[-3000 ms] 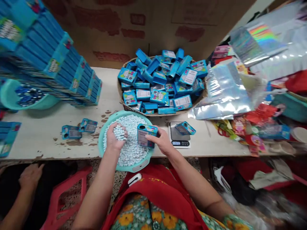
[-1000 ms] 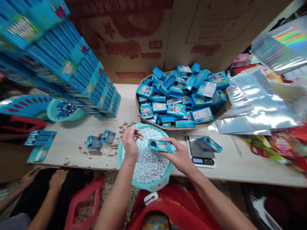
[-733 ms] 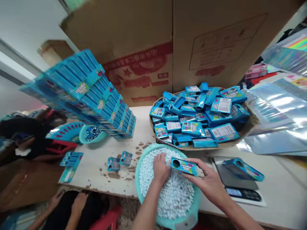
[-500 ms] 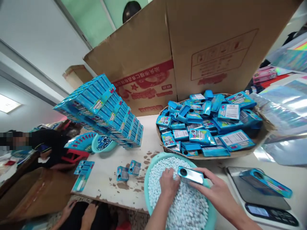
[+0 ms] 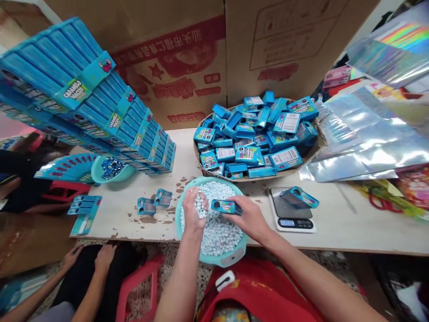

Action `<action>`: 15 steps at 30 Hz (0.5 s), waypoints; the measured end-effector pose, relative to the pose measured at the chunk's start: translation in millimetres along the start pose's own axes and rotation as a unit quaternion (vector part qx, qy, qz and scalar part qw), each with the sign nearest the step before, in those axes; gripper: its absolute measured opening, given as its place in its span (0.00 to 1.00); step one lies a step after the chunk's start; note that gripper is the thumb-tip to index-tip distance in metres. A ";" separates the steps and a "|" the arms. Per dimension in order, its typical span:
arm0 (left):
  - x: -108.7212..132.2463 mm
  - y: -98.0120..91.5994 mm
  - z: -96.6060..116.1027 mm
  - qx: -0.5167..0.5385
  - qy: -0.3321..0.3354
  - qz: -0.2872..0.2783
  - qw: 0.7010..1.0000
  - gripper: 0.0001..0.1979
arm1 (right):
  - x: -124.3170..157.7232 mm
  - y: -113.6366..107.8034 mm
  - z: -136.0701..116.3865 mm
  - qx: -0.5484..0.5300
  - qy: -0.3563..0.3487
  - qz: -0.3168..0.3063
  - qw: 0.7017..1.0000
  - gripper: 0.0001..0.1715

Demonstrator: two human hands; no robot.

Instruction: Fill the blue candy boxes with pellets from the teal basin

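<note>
A light green basin (image 5: pixel 238 254) full of small white candies (image 5: pixel 219 239) sits at the table's front edge. Over its left part, my left hand (image 5: pixel 191 213) is cupped with a heap of candies in the palm, fingers curled around them. My right hand (image 5: pixel 250 218) grips a small blue candy box (image 5: pixel 222 206) between thumb and fingers, just right of my left hand and above the candies. A dark round opening shows at the box's left end. Whether candies are inside it I cannot tell.
Behind the basin, a cardboard tray (image 5: pixel 214 173) holds many blue boxes. A scale (image 5: pixel 291 222) with one box (image 5: pixel 300 197) on it stands right. Two boxes (image 5: pixel 146 206) lie left, near a tall stack of filled display packs (image 5: pixel 110 112). Another person's hands (image 5: pixel 103 259) rest lower left.
My view has tilted downward. My left hand, earlier down in the candies, has turned palm up with a heap in it. The box in my right hand has shifted in angle.
</note>
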State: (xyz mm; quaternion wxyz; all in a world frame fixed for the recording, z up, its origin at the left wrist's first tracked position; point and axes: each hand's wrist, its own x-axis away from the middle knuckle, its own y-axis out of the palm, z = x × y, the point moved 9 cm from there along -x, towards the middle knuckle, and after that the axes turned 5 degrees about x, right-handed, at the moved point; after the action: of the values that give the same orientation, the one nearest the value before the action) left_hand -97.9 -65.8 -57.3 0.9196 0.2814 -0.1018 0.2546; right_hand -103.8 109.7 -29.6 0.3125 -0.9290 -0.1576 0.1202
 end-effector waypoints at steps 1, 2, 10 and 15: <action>1.7 4.2 4.7 0.025 0.005 0.001 1.000 0.14 | -1.4 4.9 -6.9 0.009 -0.013 -0.005 1.000 0.18; 2.7 6.3 7.3 0.047 0.008 0.007 0.999 0.14 | -2.7 8.6 -13.5 0.015 -0.024 -0.009 1.000 0.17; -1.2 -3.0 14.3 0.045 0.080 0.065 0.994 0.14 | -11.3 14.1 -31.4 0.051 -0.019 -0.013 0.998 0.18; -1.0 0.6 15.6 0.038 0.081 0.067 0.994 0.13 | -16.0 14.0 -31.0 0.070 -0.016 -0.025 0.997 0.17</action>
State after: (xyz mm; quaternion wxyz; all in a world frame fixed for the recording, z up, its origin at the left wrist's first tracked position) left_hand -99.7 -74.8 -44.6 0.8945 0.2870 -0.0357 0.3410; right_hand -105.5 76.5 -12.1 0.3768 -0.8987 -0.1772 0.1378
